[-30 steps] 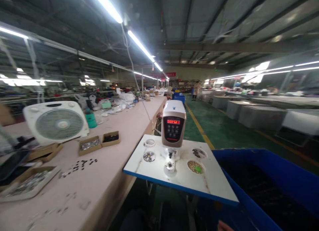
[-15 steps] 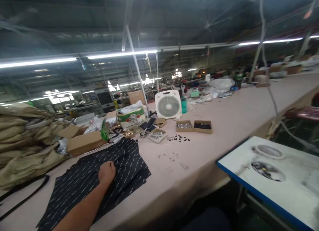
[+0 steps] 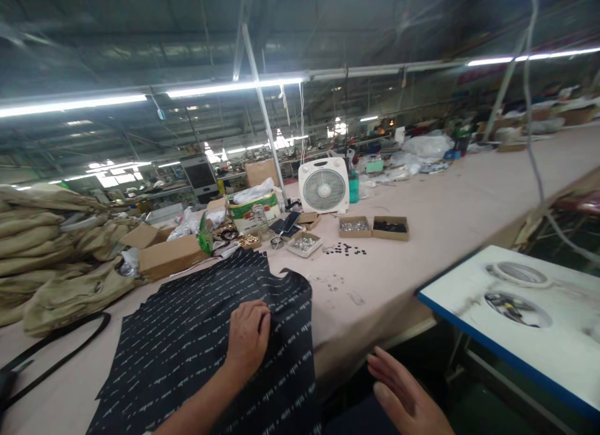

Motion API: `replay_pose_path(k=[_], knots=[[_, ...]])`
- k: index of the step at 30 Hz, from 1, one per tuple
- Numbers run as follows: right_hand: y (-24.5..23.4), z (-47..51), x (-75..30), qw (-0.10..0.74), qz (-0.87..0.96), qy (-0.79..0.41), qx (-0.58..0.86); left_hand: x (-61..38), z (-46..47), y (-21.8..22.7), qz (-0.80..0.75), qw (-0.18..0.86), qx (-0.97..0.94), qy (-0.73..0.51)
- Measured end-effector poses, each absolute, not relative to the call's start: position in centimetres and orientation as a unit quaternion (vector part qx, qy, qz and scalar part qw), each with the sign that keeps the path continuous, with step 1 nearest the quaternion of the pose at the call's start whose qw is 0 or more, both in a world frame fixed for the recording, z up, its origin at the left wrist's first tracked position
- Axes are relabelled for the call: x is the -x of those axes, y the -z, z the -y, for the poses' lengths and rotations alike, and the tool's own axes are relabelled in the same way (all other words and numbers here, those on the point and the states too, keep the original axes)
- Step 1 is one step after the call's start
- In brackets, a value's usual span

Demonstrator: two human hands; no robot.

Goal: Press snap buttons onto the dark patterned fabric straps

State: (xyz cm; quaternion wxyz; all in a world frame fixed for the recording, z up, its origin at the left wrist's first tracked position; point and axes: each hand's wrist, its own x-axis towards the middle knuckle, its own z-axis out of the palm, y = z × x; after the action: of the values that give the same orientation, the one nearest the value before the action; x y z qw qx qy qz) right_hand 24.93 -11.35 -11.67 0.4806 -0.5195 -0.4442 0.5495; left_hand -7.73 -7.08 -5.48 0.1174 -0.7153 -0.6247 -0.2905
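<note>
My left hand rests on a stack of black fabric pieces with white lettering on the long pink table. Its fingers are curled and pinch the fabric's top layer near the stack's right edge. My right hand hovers in front of the table's edge, below and right of the fabric, palm up with fingers spread and nothing in it.
A white machine table with blue edge and inset dishes stands at right. Small boxes of metal parts, scattered black buttons, a white fan, cardboard boxes and piled tan garments crowd the table behind.
The view turned left from the press machine to the pink table. My left hand pulled the black fabric nearer the table's edge, and my right hand came into view.
</note>
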Motion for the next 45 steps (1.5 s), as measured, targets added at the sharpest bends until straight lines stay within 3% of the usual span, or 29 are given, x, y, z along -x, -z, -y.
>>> replay_pose_path(k=[5,13,21,23,26,28,30,33,36,39,45], knots=[[6.2,8.5,-19.6,0.495,0.476,-0.569,0.452,1.3,10.3,6.2,0.489,0.021,0.832,0.261],[7.5,9.0,-23.7,0.492,0.457,-0.559,0.487,4.1,2.6,1.3,0.476,0.056,0.858,0.187],[7.8,10.6,-28.8,0.462,0.457,-0.582,0.488,0.6,-3.5,1.5,0.406,-0.232,0.883,-0.026],[7.8,11.1,-30.4,0.472,0.449,-0.514,0.559,-0.8,-3.2,1.7,0.381,-0.248,0.890,-0.034],[5.8,11.7,-31.6,0.490,0.485,-0.270,0.672,-2.4,-2.4,1.1,0.352,-0.255,0.900,-0.014],[3.5,11.8,-30.9,0.477,0.576,-0.097,0.656,-3.5,-1.9,0.2,0.336,-0.280,0.899,-0.005],[1.7,11.4,-29.0,0.432,0.684,-0.017,0.587,-4.6,-1.3,-0.7,0.320,-0.303,0.898,0.006],[1.4,9.9,-26.0,0.347,0.758,-0.057,0.549,-6.2,-0.5,-1.6,0.323,-0.283,0.902,0.035],[3.3,8.5,-24.7,0.293,0.747,-0.205,0.561,-6.9,0.1,-2.0,0.350,-0.249,0.902,0.038],[4.6,8.0,-25.1,0.288,0.719,-0.314,0.550,-6.6,0.2,-2.0,0.364,-0.269,0.892,0.005],[4.4,8.0,-26.0,0.280,0.703,-0.350,0.552,-5.5,-0.2,-0.7,0.355,-0.328,0.863,-0.150]])
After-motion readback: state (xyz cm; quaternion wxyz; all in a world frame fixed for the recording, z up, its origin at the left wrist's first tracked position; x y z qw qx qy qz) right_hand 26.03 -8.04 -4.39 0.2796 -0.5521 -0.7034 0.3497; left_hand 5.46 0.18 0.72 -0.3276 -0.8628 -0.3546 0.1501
